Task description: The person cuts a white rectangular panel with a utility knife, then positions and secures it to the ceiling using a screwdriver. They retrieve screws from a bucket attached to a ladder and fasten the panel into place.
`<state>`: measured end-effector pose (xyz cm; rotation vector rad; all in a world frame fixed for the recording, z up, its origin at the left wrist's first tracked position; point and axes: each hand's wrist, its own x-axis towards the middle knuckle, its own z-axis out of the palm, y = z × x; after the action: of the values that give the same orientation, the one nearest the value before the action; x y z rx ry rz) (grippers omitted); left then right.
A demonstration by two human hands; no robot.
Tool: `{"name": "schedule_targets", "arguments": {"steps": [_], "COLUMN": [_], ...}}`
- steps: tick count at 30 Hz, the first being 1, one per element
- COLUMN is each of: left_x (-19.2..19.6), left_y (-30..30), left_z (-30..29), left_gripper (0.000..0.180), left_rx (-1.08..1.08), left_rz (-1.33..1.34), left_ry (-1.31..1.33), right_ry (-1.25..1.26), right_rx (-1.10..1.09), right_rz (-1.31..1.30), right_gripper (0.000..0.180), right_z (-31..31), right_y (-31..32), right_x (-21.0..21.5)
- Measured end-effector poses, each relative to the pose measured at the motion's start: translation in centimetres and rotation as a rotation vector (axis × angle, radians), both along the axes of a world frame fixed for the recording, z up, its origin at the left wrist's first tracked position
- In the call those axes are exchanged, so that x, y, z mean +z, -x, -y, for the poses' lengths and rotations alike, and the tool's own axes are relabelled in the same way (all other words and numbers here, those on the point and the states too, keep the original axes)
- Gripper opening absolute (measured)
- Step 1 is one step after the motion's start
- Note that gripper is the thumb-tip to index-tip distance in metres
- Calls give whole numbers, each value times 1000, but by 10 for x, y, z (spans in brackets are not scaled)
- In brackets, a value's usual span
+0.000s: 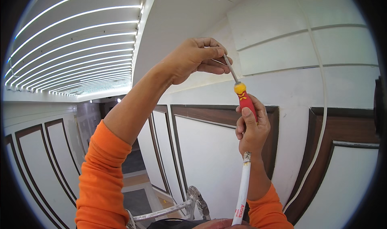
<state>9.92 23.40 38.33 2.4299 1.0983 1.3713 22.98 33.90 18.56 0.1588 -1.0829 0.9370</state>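
Observation:
My right hand [257, 128] is wrapped round the red and yellow handle of a screwdriver [244, 99], whose metal shaft points up and to the left. My left hand [201, 55] is raised higher, thumb and fingers closed at the shaft's upper end. Those fingers hide the tip, and whether something small sits there I cannot tell. A white cigarette [242, 188] with a burnt, ashy end rises from the lower edge, in front of my right forearm. Both forearms wear orange sleeves.
Below stands a paint-spattered ladder [197, 200]. A pale cable [322, 128] hangs down the wall at the right. White wall panels [209, 148] have dark wooden frames. Rows of lit strips [80, 41] run across the ceiling at the upper left.

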Motion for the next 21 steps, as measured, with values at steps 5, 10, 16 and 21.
{"name": "schedule_targets", "arguments": {"steps": [5,10,16,21], "left_x": [6,53,185,210], "left_y": [-6,-27,-27,-41], "left_z": [-3,-53,-98,-115], "left_gripper": [27,31,53,51], "left_rx": [-17,-158,182,293], "left_rz": [123,264,121,58], "left_ry": [93,-98,-253,-281], "right_ry": [-370,-411,-334,-263], "right_rx": [-721,-879,-786,-787], "right_rz": [-176,-289,-318,-293], "right_gripper": [37,33,33,36], "right_z": [-21,-31,-46,-54], "right_y": [22,23,24,13], "right_x": [14,86,178,200]}}
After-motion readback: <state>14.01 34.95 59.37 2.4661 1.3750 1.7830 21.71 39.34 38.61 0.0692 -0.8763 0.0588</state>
